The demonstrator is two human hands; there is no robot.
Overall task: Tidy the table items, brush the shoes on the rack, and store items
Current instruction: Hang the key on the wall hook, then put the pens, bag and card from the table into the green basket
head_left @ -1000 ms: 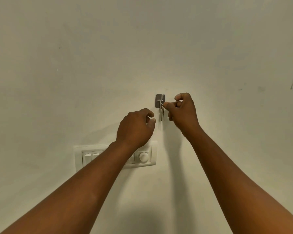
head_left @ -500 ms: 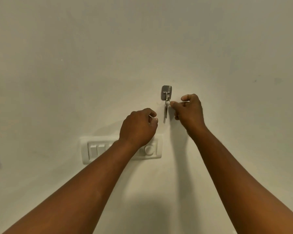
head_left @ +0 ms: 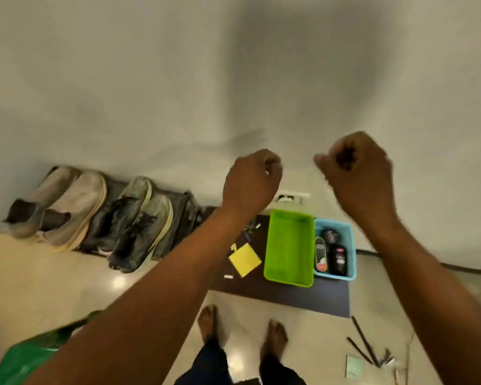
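Both of my hands hang in the air in front of the pale wall, above a low dark table (head_left: pixel 289 297). My left hand (head_left: pixel 252 182) has its fingers curled and holds nothing that I can see. My right hand (head_left: pixel 356 173) is a loose fist, also holding nothing. On the table stand a lime-green tray (head_left: pixel 289 245) with nothing in it and a light-blue basket (head_left: pixel 351 245) holding dark bottles (head_left: pixel 339 258). A yellow note pad (head_left: pixel 244 259) and small scraps lie left of the tray. Beige shoes (head_left: pixel 67 209) and dark grey shoes (head_left: pixel 134 226) sit on a dark rack (head_left: pixel 189 212) at left.
A green bag (head_left: pixel 25 359) lies on the floor at bottom left. Dark pencils (head_left: pixel 364 343) and small bits lie on the floor at bottom right. A wall socket (head_left: pixel 289 198) sits behind the tray. My bare feet (head_left: pixel 208 320) stand just before the table.
My view has swung down from the wall hook and keys to the table and rack. My right hand has let go of the keys and both hands have drawn back from the wall.
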